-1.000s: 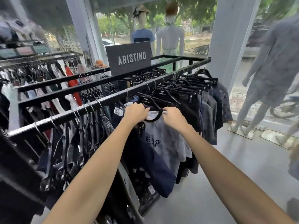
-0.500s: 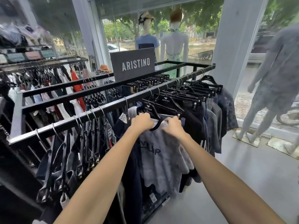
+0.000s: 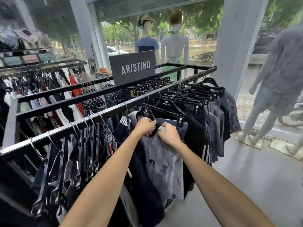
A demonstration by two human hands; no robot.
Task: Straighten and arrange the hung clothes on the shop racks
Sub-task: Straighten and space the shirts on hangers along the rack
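Left hand [image 3: 145,126] and right hand [image 3: 168,134] grip a grey T-shirt [image 3: 162,164] at the neck

Both hands have their fingers curled into the shirt's black collar [image 3: 154,134]. The left hand is on the left of the neckline and the right hand just beside it, knuckles close together. The shirt hangs below them from a black hanger [image 3: 146,111] marked ARISTINO, hooked on the rail [image 3: 91,122] just above the hands. Under the left forearm a navy garment [image 3: 144,181] hangs against the shirt. Further left along the rail, dark trousers [image 3: 78,153] dangle from clip hangers, bunched and tilted. Right of the right hand, a row of dark tops [image 3: 214,128] crowds the rail's far end. Beyond the hands a dark sign [image 3: 132,68] stands on the rack. Behind it, at the window, stand a mannequin in a blue top [image 3: 146,45] and a pale mannequin [image 3: 174,45].
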